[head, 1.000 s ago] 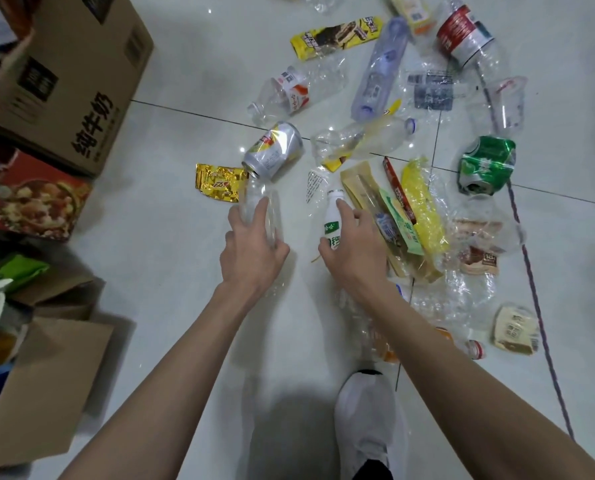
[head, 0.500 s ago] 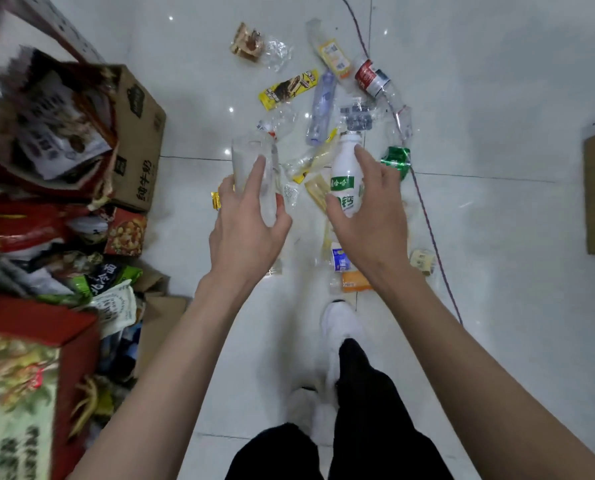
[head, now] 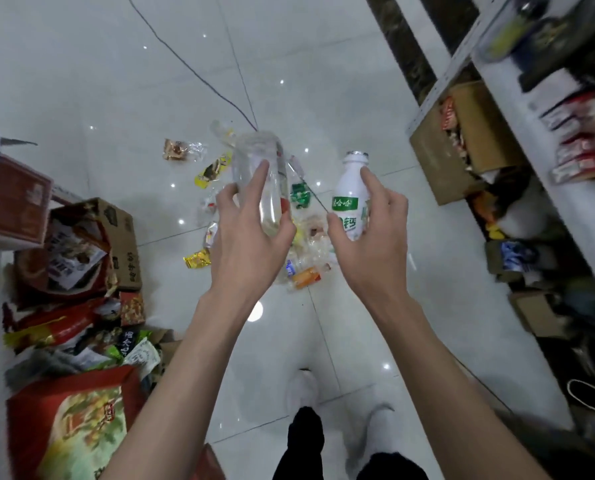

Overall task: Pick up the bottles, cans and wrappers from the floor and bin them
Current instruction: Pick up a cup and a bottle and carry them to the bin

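Observation:
My left hand (head: 246,233) is closed around a clear plastic bottle (head: 259,168), held upright in front of me. A white bottle with a green label (head: 349,192) stands in my right hand (head: 372,237), also held high above the floor. Far below, between and behind the two bottles, lies the litter pile: a green crushed can (head: 300,197), a yellow wrapper (head: 213,170), a gold wrapper (head: 196,259), an orange-labelled bottle (head: 306,276) and a clear snack wrapper (head: 178,151). No bin shows itself plainly.
Open cardboard boxes (head: 123,244) and red bags stuffed with packaging crowd the left side. A white shelf unit (head: 517,109) with boxes runs down the right. A thin cable (head: 199,76) crosses the white tiled floor. My white shoes (head: 301,389) are below.
I have risen from a crouch with both bottles lifted off the floor. The view has swung right, bringing the shelf unit into sight, and the litter pile now looks small and far.

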